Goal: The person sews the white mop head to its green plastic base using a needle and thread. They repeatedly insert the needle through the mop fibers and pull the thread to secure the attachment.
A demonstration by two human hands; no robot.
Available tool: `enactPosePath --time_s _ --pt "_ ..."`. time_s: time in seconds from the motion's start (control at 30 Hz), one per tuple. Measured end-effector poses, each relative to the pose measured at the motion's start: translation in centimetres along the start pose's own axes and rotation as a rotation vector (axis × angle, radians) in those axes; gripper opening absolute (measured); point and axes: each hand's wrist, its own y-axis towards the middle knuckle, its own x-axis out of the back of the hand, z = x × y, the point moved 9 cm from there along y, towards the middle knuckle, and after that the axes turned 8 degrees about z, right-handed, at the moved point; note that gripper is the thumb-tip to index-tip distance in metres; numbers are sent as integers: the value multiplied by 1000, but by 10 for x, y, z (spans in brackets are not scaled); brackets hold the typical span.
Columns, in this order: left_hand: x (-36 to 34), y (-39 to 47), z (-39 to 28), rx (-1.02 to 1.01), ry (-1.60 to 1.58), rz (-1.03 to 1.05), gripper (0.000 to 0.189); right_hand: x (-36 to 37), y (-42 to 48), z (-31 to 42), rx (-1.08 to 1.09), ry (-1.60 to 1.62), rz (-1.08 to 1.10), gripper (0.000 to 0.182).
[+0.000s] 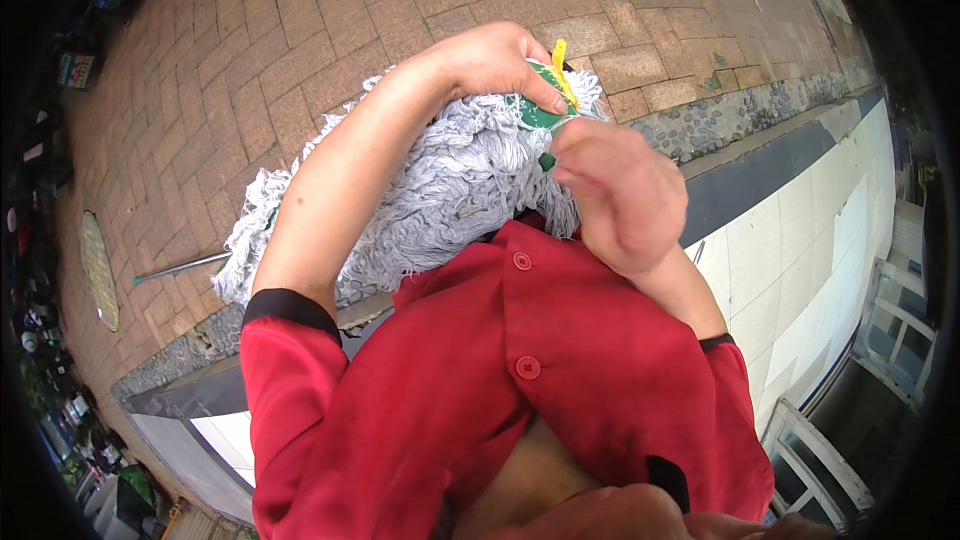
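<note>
A grey-white string mop head (465, 165) lies across the front of my red shirt. My left hand (510, 71) grips its far right end, with the thumb pressed on a green fabric patch (538, 114) that bears pale stitches. A yellow strip (562, 67) sticks up beside that thumb. Close by, my right hand (619, 187) is raised with bent fingertips together at the edge of the patch; it is blurred, and whether it pinches a thread or anything else cannot be told. A small green piece (547, 162) shows just below those fingertips.
A thin metal rod (184, 266) with a green tip projects left from under the strings. Beyond is brick paving (300, 37) with an oval cover (99, 270). A pebbled strip (686, 131) and a low wall with pale tiles (795, 262) run at the right.
</note>
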Motion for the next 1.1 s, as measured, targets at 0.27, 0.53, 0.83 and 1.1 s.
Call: enactPosePath --time_s 0.27,0.53,0.83,1.1 --pt "1 3 1 11 21 6 29 86 -92 -61 -758 1087 -106 18" --pt "-4 12 6 -13 -50 82 27 463 -368 -79 -766 589 -968 18" --pt "-5 4 3 -9 -131 83 29 473 -490 -44 -1227 -150 -1160 16" --pt "-6 5 9 -7 -151 97 28 255 -299 -149 -1258 197 -570 24"
